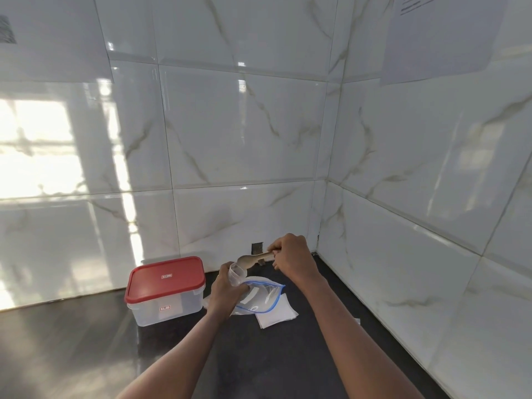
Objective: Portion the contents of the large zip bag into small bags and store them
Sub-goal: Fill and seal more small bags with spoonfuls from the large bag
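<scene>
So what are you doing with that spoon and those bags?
A person seems to be spooning something into a small clear bag, held upright by the left hand. The right hand grips a wooden spoon with its bowl at the bag's mouth. The large zip bag with the blue seal lies on the dark counter below, partly over some flat spare bags. A tub with a red lid stands shut on the left.
</scene>
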Tool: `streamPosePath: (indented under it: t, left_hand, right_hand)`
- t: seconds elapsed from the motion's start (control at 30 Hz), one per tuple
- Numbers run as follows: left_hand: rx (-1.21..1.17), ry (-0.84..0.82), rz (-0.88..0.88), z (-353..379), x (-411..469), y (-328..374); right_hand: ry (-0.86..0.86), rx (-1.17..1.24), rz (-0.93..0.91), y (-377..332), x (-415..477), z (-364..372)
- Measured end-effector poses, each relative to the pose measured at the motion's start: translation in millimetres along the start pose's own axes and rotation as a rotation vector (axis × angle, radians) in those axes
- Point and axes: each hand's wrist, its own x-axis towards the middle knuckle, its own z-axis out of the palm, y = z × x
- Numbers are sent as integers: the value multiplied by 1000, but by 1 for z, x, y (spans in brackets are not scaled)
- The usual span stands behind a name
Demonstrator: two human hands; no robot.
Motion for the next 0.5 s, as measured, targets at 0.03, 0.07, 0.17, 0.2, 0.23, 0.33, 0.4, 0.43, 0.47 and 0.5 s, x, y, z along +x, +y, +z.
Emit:
streamPosePath:
  t: [0.03, 0.07, 0.17, 0.2, 0.23, 0.33, 0.4, 0.43, 0.47, 0.5]
  left_hand:
    - [-10, 3, 2, -1, 1, 0]
    - [-20, 7, 9, -2, 1, 0]
    - [-52, 28, 19, -8, 4, -2]
    - [-57, 32, 21, -10, 5, -3]
    - [-60, 35, 26, -11, 6, -3]
    - [-47, 43, 31, -14, 5, -6]
    - [-35, 41, 37, -14, 5, -10]
    - [-24, 37, 45, -15, 4, -12]
    - [-18, 33, 58, -16, 4, -13]
    - [-16, 32, 69, -17, 4, -13]
  right_hand:
    - [2, 18, 44, 1, 2, -3]
    - [-7, 22, 98, 3, 3, -8]
    - [-95, -100, 210, 15, 8, -4]
    - [-102, -125, 231, 18, 6, 3]
    - [-109, -131, 247, 19, 3, 10]
    - [-154, -158, 228, 19, -8, 41]
    - [-195, -155, 211, 13, -15, 60]
    - [-206, -142, 195, 10, -18, 69]
    - [-219, -134, 180, 7, -19, 78]
    - [-243, -126, 166, 4, -21, 84]
